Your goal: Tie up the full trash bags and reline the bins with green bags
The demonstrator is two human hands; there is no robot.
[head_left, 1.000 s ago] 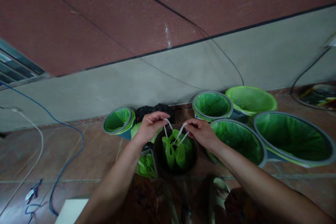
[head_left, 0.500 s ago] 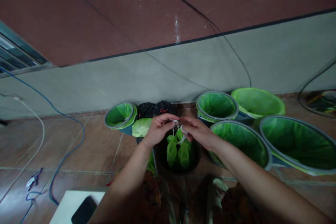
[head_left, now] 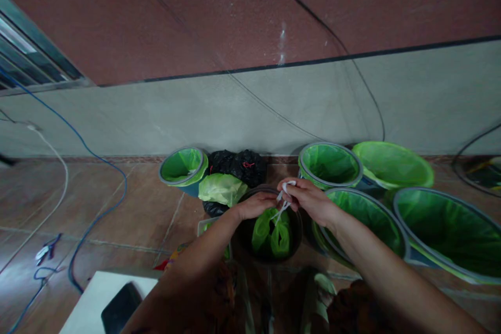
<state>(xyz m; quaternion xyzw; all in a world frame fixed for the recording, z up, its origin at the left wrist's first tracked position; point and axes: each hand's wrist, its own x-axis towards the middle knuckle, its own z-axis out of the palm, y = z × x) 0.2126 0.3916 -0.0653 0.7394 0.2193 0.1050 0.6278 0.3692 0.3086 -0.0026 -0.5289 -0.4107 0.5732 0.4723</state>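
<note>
A bright green plastic bag (head_left: 279, 237) is gathered inside a dark round bin (head_left: 298, 237) in front of my feet. White drawstrings (head_left: 282, 207) rise from its bunched top. My right hand (head_left: 311, 199) pinches them in a loop, thumb against fingers. From the left, my left hand (head_left: 256, 205) reaches over the bin's rim, its closed fingertips at the strings; the exact grip is partly hidden. Behind that hand lies a pale green filled bag (head_left: 223, 189), with black bags (head_left: 237, 163) tied with red strings by the wall.
Several bins with green liners stand to the right, the nearest bin (head_left: 366, 219) close to my right forearm. Another lined bin (head_left: 182, 167) is at the left. A phone (head_left: 121, 307) lies on a white surface (head_left: 88, 300). A blue cable (head_left: 117, 198) crosses the floor.
My left hand has lowered toward the bin and spread away from the right. My right hand has moved slightly right with the white strings. The camera view has shifted a little.
</note>
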